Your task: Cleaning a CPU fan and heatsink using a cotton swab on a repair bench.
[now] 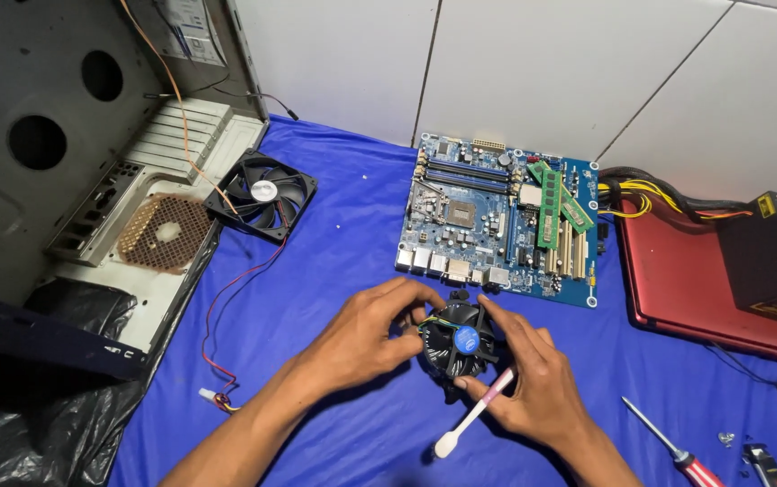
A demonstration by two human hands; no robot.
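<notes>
A round black cooler fan (457, 343) with a blue centre sticker stands on the blue cloth (334, 216), just in front of a blue motherboard (497, 216). My left hand (366, 338) grips the fan's left rim with fingers curled over its top. My right hand (524, 370) touches the fan's right side and holds a pink and white toothbrush (471, 417), its white end pointing down-left over the cloth.
An open grey computer case (91, 162) lies at the left with a black case fan (262, 194) and red wires beside it. Two green memory sticks (558, 203) rest on the motherboard. A red laptop (695, 280), a black power supply (772, 257) and a red-handled screwdriver (677, 446) sit right.
</notes>
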